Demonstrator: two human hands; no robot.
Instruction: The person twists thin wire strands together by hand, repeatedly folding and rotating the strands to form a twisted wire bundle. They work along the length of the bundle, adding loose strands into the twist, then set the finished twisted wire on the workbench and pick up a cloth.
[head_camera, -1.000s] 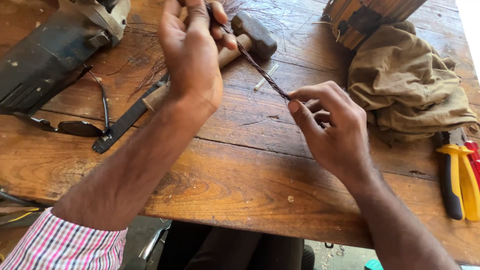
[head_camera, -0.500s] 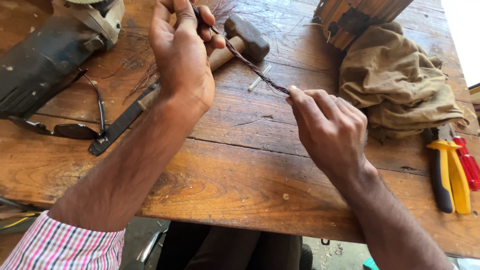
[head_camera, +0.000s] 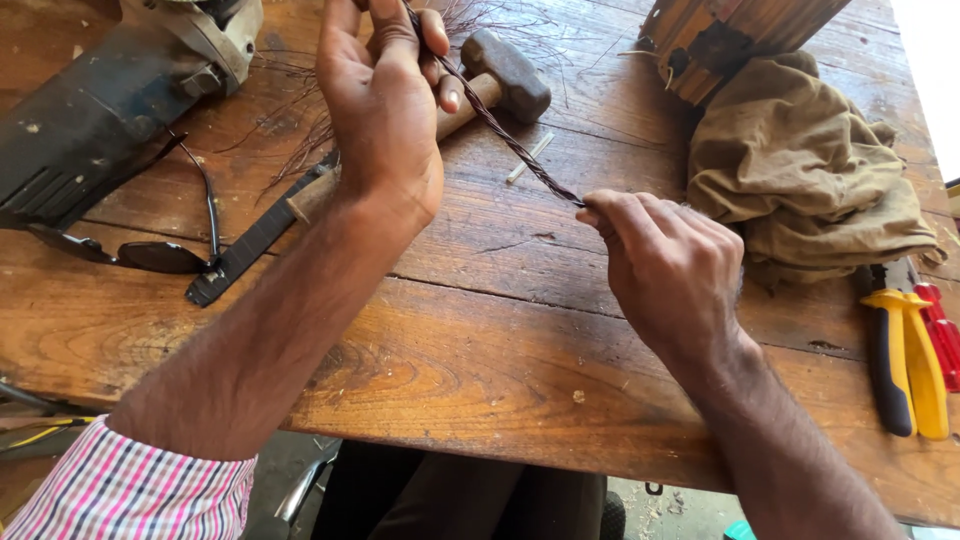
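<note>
Right now I see a thin, dark twisted wire strand, ropy and tightly wound, stretched taut in the air above the worn wooden table, whose planks are grainy and scratched. My left hand pinches the strand's upper end between thumb and fingertips, the fingers curled closed on it, raised over the table's far side. My right hand grips the lower end, thumb and forefinger clamped tight where the strand vanishes into the fist; the span between the two hands runs diagonally, clear of the tabletop. On the table directly under the strand lies a hammer with a blunt dark metal head and pale wooden handle. At the table's left edge rest dark sunglasses, glossy and thin-framed. Toward the table's right side slumps a crumpled khaki cloth, soft and creased, and nearer its right edge lie pliers with smooth yellow and black grips.
</note>
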